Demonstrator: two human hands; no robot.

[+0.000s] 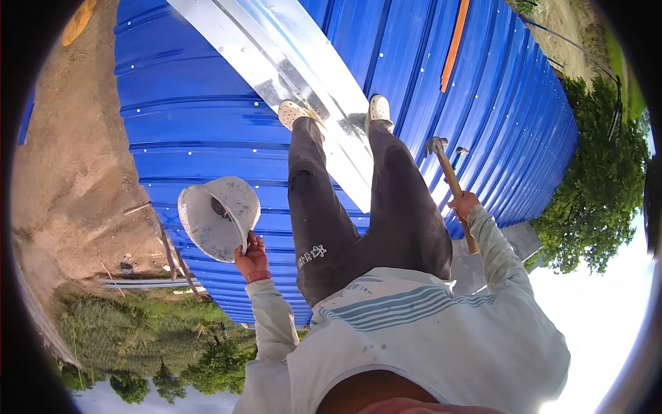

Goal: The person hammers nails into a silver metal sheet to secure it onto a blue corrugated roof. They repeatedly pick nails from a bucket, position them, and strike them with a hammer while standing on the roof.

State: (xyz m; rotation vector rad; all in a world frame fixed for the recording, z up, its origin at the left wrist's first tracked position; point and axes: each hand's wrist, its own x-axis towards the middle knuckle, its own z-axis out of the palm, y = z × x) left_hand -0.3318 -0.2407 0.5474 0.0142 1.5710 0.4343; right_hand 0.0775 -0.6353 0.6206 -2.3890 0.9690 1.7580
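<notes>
My left hand [252, 259] grips the rim of a whitish, stained bucket [238, 196], its fingers closed at the edge. The bucket is tilted so that its inside shows, with a few small dark things I cannot make out at the bottom. My right hand [464, 205] is wrapped round the wooden handle of a claw hammer [452, 176]. Its metal head points up and away from me, over the blue roof sheets [207, 121]. Below me, my feet in pale clogs [379, 110] stand on or beside a shiny metal ridge strip [276, 48].
Rows of light screw heads dot the ribbed roof. A long orange strip [455, 48] lies on the sheets at the far right. Past the roof's left edge is bare brown ground [76, 159], well below. A leafy tree [586, 179] stands beyond the right edge.
</notes>
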